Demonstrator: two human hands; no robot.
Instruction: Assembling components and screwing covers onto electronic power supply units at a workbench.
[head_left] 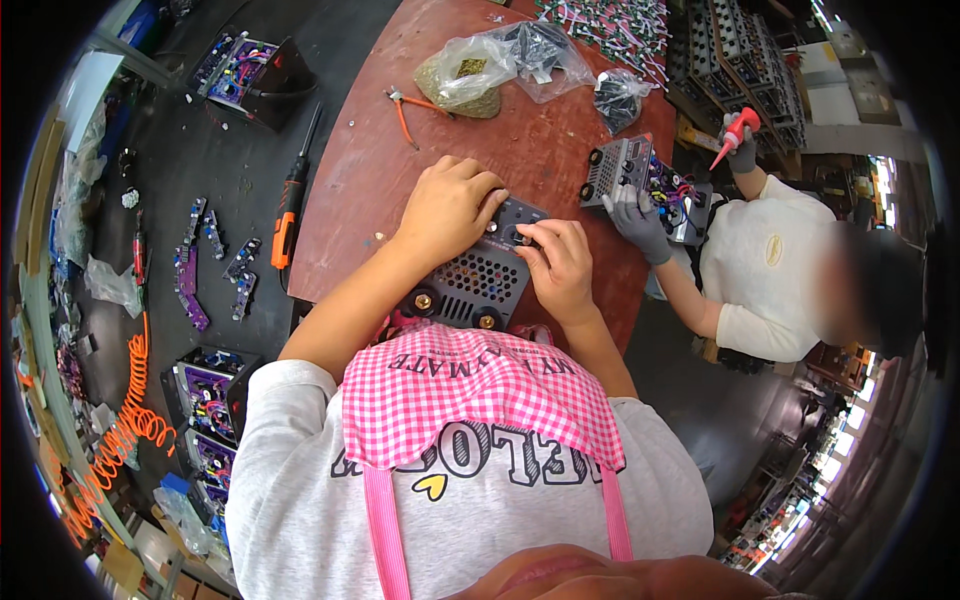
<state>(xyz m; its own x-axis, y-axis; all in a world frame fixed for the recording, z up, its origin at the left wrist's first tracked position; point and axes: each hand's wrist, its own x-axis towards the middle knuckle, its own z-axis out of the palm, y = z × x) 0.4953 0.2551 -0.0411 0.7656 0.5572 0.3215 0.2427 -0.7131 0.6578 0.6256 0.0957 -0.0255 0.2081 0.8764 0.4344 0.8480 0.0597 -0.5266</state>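
Observation:
A grey metal machine housing point(470, 283) with a perforated, slotted front panel and brass-centred round sockets point(424, 301) stands on the red table in front of me. My left hand point(452, 208) lies over the panel's far left part with its fingers bent and pressed together on it. What is under those fingertips is mostly hidden. At the panel's right side, my right hand point(562, 265) pinches a small black knob point(522, 238) between thumb and fingers. A pale round fitting point(492, 227) shows on the panel between the two hands.
Orange-handled pliers point(404, 115), a bag of small brass-coloured parts point(460, 85) and other plastic bags lie beyond my hands. An orange electric screwdriver point(290, 215) lies left. On the right, a gloved co-worker holds a red bottle point(737, 135) beside another machine point(620, 170).

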